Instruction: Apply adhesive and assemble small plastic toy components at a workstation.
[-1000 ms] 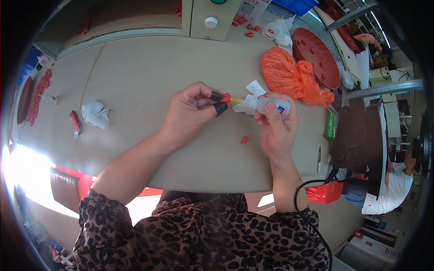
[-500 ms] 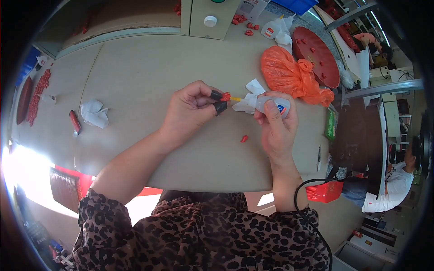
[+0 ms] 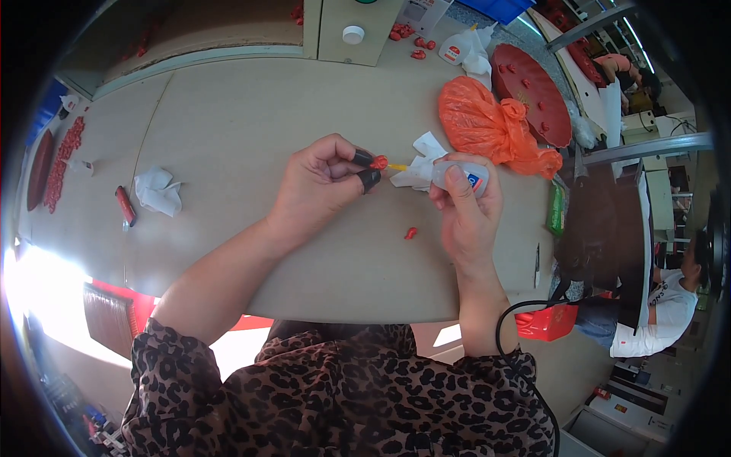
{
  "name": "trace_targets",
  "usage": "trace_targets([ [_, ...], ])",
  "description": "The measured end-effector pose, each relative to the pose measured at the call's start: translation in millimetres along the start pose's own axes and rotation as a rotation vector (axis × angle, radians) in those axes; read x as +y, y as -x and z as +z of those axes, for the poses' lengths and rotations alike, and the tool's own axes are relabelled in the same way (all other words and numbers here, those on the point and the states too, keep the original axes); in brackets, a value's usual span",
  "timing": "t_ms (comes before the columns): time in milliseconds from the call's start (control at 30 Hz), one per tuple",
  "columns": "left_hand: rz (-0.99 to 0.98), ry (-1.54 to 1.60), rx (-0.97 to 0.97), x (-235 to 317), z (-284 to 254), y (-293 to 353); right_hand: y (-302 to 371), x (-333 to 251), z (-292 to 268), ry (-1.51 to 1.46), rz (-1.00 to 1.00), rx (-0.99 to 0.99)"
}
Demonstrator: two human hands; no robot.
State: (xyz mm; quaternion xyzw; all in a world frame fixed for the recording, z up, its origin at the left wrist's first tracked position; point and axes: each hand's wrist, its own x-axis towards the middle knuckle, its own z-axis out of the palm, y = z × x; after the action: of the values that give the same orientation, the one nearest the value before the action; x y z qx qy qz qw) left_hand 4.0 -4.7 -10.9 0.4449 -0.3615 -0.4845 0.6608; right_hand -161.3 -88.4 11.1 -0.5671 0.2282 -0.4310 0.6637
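Observation:
Between the black-covered thumb and finger of my left hand is a small red piece, closed in a pinch. My right hand is wrapped round a translucent squeeze bottle with a blue, white and red label. Its thin yellow nozzle points left and meets the red piece, or nearly so; I cannot tell if they touch. Another small red piece lies on the table below the hands. Crumpled white tissue lies just behind the bottle.
A tied orange plastic bag and a red tray with several red pieces stand at the back right. At left are a crumpled tissue, a red tool and a row of red pieces. A black cable runs by my right forearm.
Almost nothing differs. Both hands hold the same pose, with the nozzle still at the red piece.

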Motion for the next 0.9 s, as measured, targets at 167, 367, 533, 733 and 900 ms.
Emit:
trace_targets([
  [167,-0.004,0.026,0.013,0.2,1.3,-0.1,-0.8,-1.0,-1.0,-0.016,0.011,0.016],
  [367,-0.051,0.007,0.004,6.1,2.9,-0.3,-2.3,-3.4,0.8,-0.083,0.039,0.046],
  [533,-0.069,0.003,0.001,5.8,3.6,-0.3,-2.2,0.0,0.5,-0.055,0.033,0.036],
  [733,-0.063,0.009,-0.008,2.8,2.1,-0.8,-1.9,0.0,0.7,-0.026,0.043,0.037],
  [900,-0.076,0.001,-0.001,2.8,1.1,-1.2,-1.7,-1.6,1.6,-0.015,0.033,0.043],
])
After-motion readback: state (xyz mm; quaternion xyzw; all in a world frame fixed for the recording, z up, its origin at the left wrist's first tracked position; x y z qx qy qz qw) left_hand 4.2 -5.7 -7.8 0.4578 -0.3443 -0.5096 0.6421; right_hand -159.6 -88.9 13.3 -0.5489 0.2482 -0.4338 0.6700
